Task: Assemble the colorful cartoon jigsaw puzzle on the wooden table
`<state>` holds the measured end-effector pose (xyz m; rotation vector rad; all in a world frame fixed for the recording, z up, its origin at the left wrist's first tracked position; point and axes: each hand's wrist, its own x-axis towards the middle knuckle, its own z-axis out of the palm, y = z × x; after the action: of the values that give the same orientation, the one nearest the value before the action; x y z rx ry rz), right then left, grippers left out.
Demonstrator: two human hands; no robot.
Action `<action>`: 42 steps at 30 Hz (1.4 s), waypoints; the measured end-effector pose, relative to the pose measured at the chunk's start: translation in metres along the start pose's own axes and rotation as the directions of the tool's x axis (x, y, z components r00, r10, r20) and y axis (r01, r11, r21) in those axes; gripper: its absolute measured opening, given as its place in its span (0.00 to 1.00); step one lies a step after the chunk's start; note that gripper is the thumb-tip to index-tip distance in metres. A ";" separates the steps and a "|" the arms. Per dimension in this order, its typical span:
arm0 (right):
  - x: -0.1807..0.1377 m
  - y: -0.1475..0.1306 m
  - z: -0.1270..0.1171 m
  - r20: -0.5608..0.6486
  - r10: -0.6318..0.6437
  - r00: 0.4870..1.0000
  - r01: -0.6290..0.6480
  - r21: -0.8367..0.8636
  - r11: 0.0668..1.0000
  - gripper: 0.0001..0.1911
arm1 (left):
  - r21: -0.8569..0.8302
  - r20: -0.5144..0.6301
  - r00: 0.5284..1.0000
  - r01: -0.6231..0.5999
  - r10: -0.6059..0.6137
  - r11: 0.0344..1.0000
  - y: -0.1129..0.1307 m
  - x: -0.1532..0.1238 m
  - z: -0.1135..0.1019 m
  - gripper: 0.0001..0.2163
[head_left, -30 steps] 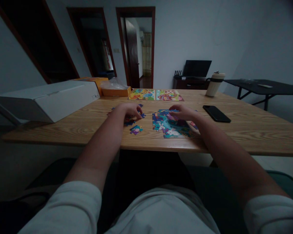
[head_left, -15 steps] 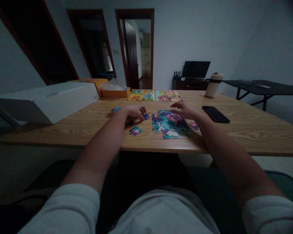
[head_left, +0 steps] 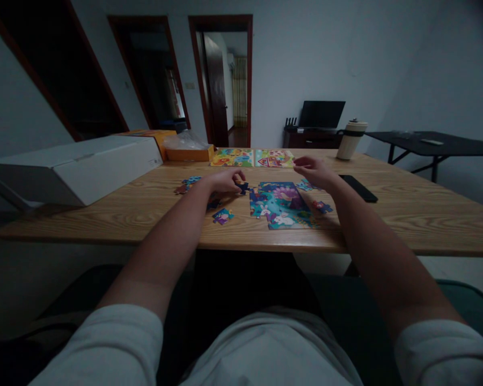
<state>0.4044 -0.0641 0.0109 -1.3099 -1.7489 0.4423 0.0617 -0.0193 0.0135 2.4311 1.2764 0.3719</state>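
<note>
My left hand (head_left: 226, 181) is closed in a pinch on a dark blue puzzle piece (head_left: 243, 188), just left of a partly joined jigsaw puzzle (head_left: 282, 206) with white rabbits and a purple shape. My right hand (head_left: 314, 171) hovers above the table beyond the puzzle's right side, fingers loosely bent and apart, with nothing visible in them. Under it lie loose light blue pieces (head_left: 305, 185), and nearer me a red and blue piece (head_left: 322, 206). A loose purple and teal piece (head_left: 223, 216) rests below my left hand. More pieces (head_left: 191, 181) lie partly hidden behind my left forearm.
Two bright picture sheets (head_left: 232, 157) lie at the table's far edge. A white box (head_left: 112, 161) and an orange tray (head_left: 190, 154) with clear plastic stand at the left. At the right are a black phone (head_left: 359, 188) and a cream tumbler (head_left: 351, 140).
My right hand has lifted and moved right and away from the puzzle, uncovering loose pieces. My left hand has moved slightly right, its piece now tilted up closer to the puzzle's left edge.
</note>
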 end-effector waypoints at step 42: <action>-0.002 -0.011 -0.009 -0.101 0.061 0.993 -0.060 0.008 0.998 0.14 | -0.547 -0.198 0.972 -0.004 -0.124 0.837 0.024 0.007 0.029 0.15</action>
<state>0.4051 -0.0720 0.0225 -1.3614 -1.6275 0.4071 0.0946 -0.0315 -0.0012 1.8942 1.1312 0.8860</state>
